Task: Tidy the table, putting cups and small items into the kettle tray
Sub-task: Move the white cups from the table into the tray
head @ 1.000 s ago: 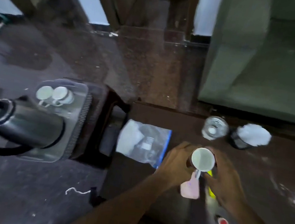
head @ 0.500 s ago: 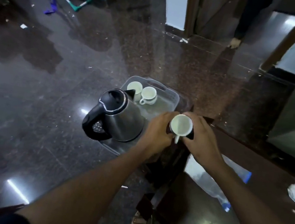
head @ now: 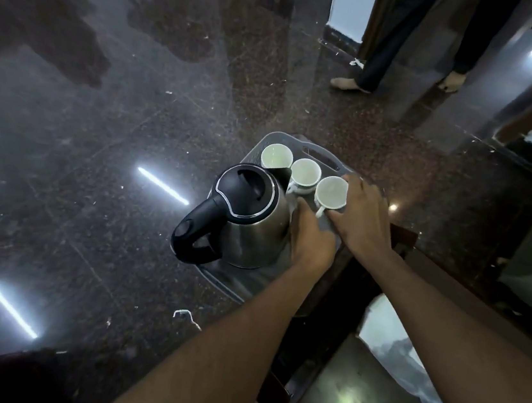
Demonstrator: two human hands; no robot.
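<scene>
A grey plastic kettle tray holds a steel kettle with a black lid and handle. Two white cups stand upright at the tray's far end. A third white cup sits beside them on the tray, handle pointing toward me. My right hand wraps around that cup's right side and handle. My left hand rests just left of the handle, between the cup and the kettle, fingers touching the tray; whether it grips the cup I cannot tell.
The tray rests on a dark stand beside the brown table. A clear zip bag with a blue edge lies on the table. A person's bare feet stand on the glossy dark floor beyond.
The cup came off the table, moved left over the tray in both hands, and now sits beside the other two cups. My view swung left and downward.
</scene>
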